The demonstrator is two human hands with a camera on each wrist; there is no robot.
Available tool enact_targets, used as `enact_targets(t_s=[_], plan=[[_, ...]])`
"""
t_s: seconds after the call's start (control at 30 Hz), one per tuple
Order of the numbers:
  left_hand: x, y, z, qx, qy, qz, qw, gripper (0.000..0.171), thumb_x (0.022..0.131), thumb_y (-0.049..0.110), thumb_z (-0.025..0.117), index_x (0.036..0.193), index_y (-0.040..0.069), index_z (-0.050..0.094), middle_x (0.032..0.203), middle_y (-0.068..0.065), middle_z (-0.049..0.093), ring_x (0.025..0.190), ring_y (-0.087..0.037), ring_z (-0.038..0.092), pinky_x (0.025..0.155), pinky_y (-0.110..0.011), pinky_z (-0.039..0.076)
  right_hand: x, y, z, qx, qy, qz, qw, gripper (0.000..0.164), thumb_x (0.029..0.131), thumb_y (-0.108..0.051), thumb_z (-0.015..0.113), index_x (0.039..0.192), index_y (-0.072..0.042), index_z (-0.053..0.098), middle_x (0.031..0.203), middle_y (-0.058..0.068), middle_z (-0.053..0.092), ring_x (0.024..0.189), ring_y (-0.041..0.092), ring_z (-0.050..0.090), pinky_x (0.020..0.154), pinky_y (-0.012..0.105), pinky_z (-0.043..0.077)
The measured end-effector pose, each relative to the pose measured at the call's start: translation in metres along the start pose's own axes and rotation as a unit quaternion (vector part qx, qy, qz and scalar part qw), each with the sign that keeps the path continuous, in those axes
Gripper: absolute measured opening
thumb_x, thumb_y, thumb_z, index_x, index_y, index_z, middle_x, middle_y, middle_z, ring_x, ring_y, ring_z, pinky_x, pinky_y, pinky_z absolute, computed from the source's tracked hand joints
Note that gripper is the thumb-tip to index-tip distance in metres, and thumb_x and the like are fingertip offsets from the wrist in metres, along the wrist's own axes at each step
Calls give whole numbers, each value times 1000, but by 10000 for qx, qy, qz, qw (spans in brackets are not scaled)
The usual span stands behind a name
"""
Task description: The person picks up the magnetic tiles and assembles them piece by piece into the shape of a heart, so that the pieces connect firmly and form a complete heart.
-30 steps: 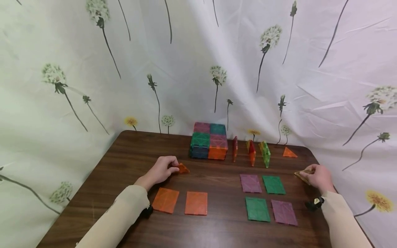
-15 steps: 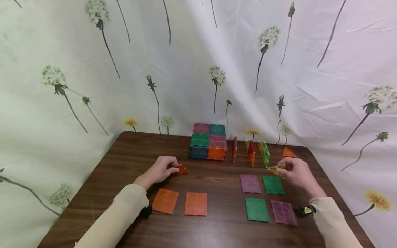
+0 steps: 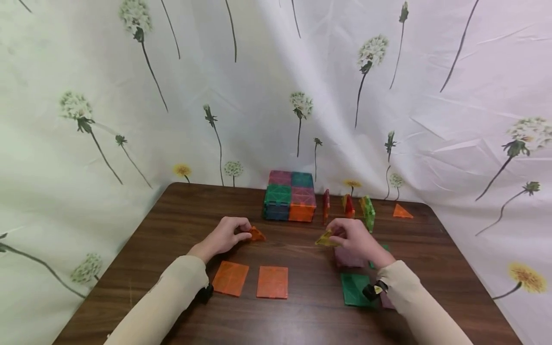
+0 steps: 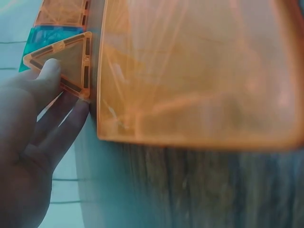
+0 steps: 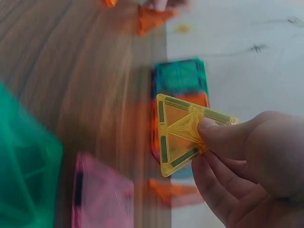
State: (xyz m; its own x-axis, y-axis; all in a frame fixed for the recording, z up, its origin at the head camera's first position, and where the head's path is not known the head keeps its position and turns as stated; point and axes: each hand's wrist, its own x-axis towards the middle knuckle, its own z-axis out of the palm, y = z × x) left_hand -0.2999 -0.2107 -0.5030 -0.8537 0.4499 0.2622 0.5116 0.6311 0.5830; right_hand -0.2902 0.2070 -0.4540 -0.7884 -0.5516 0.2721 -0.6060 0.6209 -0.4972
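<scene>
My left hand [image 3: 226, 235] pinches an orange triangular magnetic tile [image 4: 71, 61] between thumb and fingers, just over the table left of centre. In the right wrist view, a yellow triangular magnetic tile [image 5: 178, 128] sits between the thumb and fingers of my right hand [image 3: 355, 239]. That hand is right of centre, over a purple square tile [image 3: 348, 257] that it partly covers. A gap of bare wood separates the two triangles. Behind them stands a box [image 3: 290, 196] built of green, purple, blue and orange square tiles.
Two orange square tiles [image 3: 272, 282] lie in front of my left hand. Green square tiles [image 3: 354, 289] lie under my right forearm, partly hidden. Upright tiles [image 3: 368, 213] stand in a row right of the box. Another orange triangle [image 3: 402, 211] lies at the back right corner.
My right hand has carried the yellow triangle from the table's right side leftward toward the middle. The left hand and its orange triangle have hardly moved.
</scene>
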Motion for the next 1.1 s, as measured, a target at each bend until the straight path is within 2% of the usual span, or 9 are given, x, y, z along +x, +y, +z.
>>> enact_targets(t_s=[0.13,0.23,0.4,0.6,0.93,1.1], plan=[[1,4,3,-146,51,115,9998,15,92,8,81,104,13,73,95,4,72,87,-12,67,83,-39,59,9,-10,14,192,-219,-90,9995,21,94,-2,77,114,-9,75,104,2,75,90,13,71,79,31,61],[3,6,5,-259,43,176,9995,20,91,7,82,104,13,69,94,4,71,85,-10,67,83,-38,59,14,-16,22,311,-300,-11,9991,21,94,-4,79,112,-14,75,103,-3,74,90,10,70,81,29,60],[9,11,8,-375,-61,302,9988,22,91,5,82,101,15,66,94,3,70,85,-9,65,80,-36,59,24,-22,30,405,-233,-32,9989,20,92,-6,81,105,-19,74,98,-7,74,87,6,69,80,27,60],[16,17,12,-409,-194,404,9982,21,91,4,82,100,13,66,95,1,69,85,-10,63,78,-32,57,38,-23,40,359,-111,-333,9987,18,91,-5,82,101,-16,73,97,-4,74,86,7,70,78,27,60],[23,22,17,-554,-377,443,9968,21,91,3,81,100,12,65,94,0,72,84,-8,67,81,-33,59,59,-33,63,56,-228,-819,9964,14,94,-4,79,105,-12,75,99,-1,72,87,10,69,78,27,60],[27,24,20,-600,-348,464,9965,21,91,3,82,100,13,65,94,1,73,84,-8,67,82,-39,60,70,-45,69,-67,-274,-887,9957,14,95,-3,78,107,-11,76,100,1,71,89,12,68,80,28,59]])
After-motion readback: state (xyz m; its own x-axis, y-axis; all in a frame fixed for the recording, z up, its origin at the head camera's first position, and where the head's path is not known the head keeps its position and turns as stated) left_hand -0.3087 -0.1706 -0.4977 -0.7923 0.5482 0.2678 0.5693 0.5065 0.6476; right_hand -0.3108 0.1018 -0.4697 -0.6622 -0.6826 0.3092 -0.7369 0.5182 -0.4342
